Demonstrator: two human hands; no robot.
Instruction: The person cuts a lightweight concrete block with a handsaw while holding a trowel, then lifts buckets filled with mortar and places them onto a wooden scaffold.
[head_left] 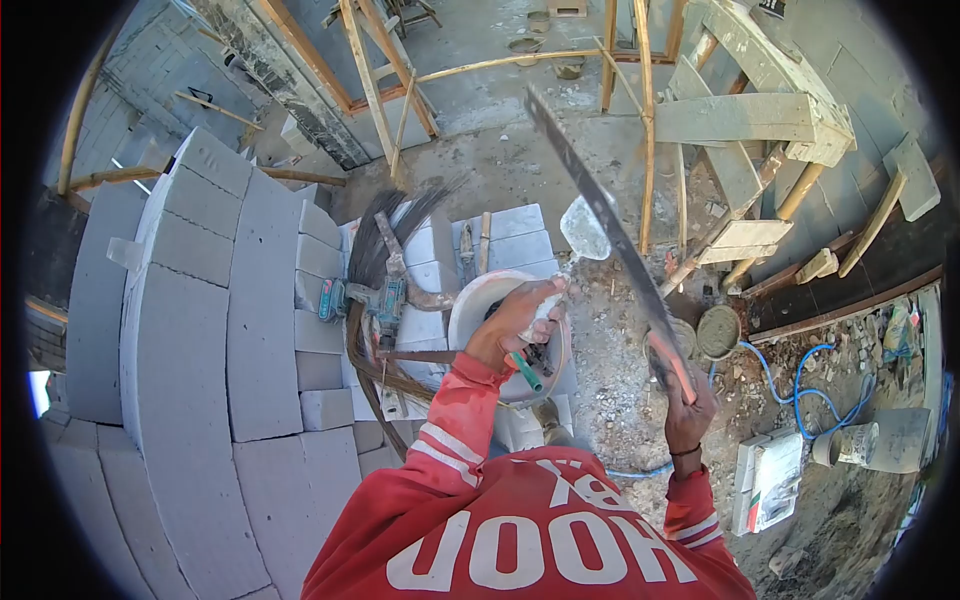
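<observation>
My left hand is closed over a round bucket, its fingers wrapped round a pale, dusty handle; a trowel blade extends beyond it. A green stick-like piece shows just below that hand. My right hand grips the orange handle of a long saw, whose dark blade points up and away to the left. Dark contents lie inside the bucket, partly hidden by my left hand and forearm. Left of the bucket, a teal cordless drill rests on pale blocks beside a bundle of dark bristles.
A wall of pale blocks rises at the left. Wooden props and a plank scaffold stand ahead. At the right are a mortar bucket, a blue hose, a white block and rubble.
</observation>
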